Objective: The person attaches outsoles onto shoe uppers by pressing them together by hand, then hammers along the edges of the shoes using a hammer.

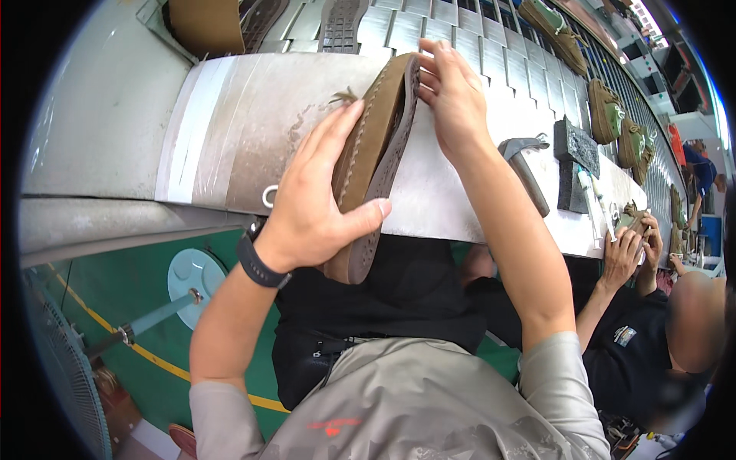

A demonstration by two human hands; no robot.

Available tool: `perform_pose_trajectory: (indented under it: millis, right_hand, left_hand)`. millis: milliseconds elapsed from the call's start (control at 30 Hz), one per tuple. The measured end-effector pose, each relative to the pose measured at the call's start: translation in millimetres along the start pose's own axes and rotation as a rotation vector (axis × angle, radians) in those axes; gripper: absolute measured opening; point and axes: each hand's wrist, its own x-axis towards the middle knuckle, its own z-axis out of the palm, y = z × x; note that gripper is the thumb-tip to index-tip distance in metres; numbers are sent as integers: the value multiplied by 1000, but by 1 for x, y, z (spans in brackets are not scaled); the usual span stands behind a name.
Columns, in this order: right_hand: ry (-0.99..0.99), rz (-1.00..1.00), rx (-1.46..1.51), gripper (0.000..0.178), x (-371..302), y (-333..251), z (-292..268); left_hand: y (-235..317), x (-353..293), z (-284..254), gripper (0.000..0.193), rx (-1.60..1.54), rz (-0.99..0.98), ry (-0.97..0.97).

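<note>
A grey shirt fills the lower frame. Mid-frame, the left hand clasps a brown shoe in its fingers; the right hand, loosely unclenched, meets its upper end. Likely light, soft-sided, its sole stiffer; best held along both flanks.

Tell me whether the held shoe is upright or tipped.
Tipped: the shoe is held sideways, its sole facing toward the right hand, not down.

Shoe factory, slatted metal conveyor, lined-up shoes, co-worker alongside
</note>
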Motion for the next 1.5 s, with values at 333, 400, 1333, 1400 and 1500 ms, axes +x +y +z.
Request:
perform_pose_trajectory:
  millis: [333, 400, 1333, 1400, 1500]
  right_hand:
    - [-230, 58, 15, 54, 13, 0, 13]
    - [-234, 50, -24, 55, 13, -1, 13]
    - [-188, -103, -134, 79, 33, 2, 30]
    - [-146, -42, -75, 71, 32, 3, 32]
    - [-175, -76, -449, 53, 39, -8, 34]
  left_hand:
    - [0, 3, -1, 100, -14, -19, -5]
    - [1, 3, -1, 101, -18, -32, -11]
    - [-4, 4, -5, 100, -71, -59, 20]
    - [-2, 4, -5, 100, -62, -48, 19]
    - [-3, 4, -3, 98, -61, -24, 29]
